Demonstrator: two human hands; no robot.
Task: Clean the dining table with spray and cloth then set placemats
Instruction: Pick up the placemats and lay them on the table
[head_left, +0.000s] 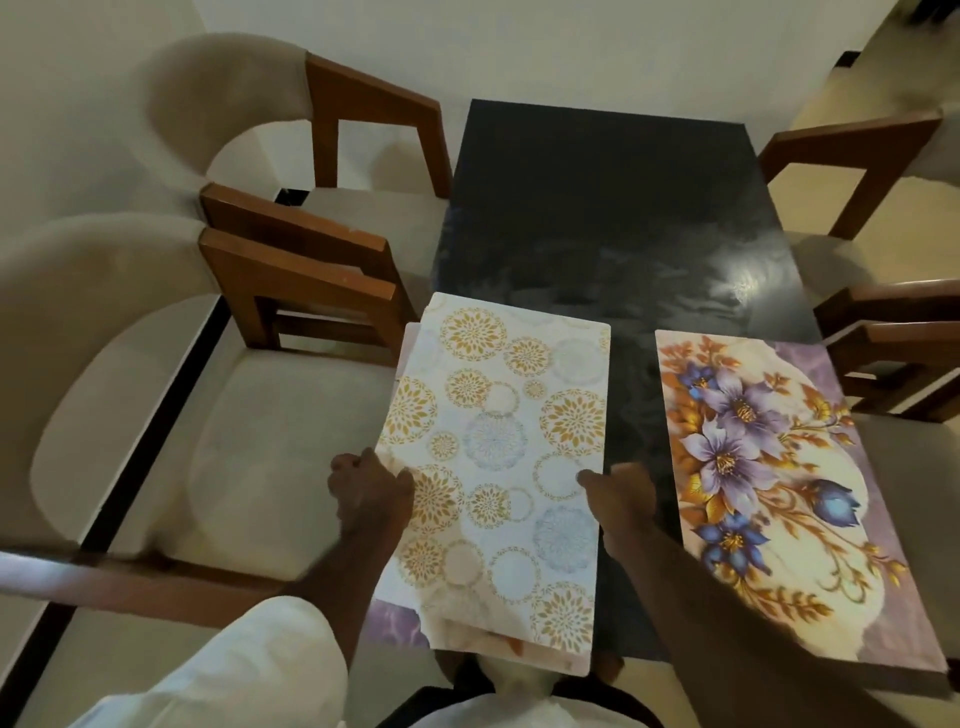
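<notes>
A white placemat with gold and blue circle patterns (511, 447) is on top of a small stack at the near left of the dark glossy table (613, 208). A purple corner of another mat (397, 623) peeks out beneath it. My left hand (371, 488) grips the stack's left edge. At the stack's right edge, my right hand (618, 493) pinches it. A floral placemat with purple and blue flowers (779, 478) lies flat on the table's near right side.
Two cushioned wooden chairs (291, 291) stand close along the table's left side, and two more chairs (883, 338) on the right. Smeared streaks shine on the far table surface. A white wall is behind the table's far end.
</notes>
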